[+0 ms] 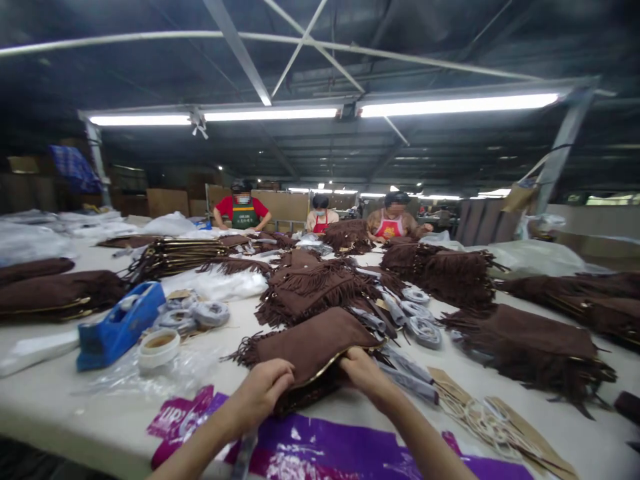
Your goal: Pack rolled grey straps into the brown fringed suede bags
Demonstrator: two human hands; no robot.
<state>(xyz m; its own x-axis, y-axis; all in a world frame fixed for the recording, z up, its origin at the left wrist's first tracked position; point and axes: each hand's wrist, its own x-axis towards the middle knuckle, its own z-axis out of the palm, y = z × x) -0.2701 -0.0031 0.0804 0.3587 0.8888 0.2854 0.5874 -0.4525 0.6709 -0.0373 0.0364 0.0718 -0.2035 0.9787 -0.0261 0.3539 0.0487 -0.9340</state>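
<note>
Right in front of me lies a brown fringed bag point(315, 340) with a gold zipper along its near edge. My left hand point(267, 387) pinches that edge near its left end. Farther right, my right hand point(365, 375) grips the zipper edge, its fingertips partly hidden behind the bag. Beneath the bag and my forearms is purple plastic sheeting point(320, 440). Beyond the bag, more brown fringed bags point(320, 287) are piled up. Grey wrapped straps point(407, 383) lie just past my right hand.
On the left stand a blue tape dispenser point(120, 327) and a roll of white tape point(159, 348). Coiled wrapped straps point(210, 313) sit nearby. Paper tags with cords point(500, 420) lie at the right, near a fringed bag stack point(535, 340). Several people work across the table.
</note>
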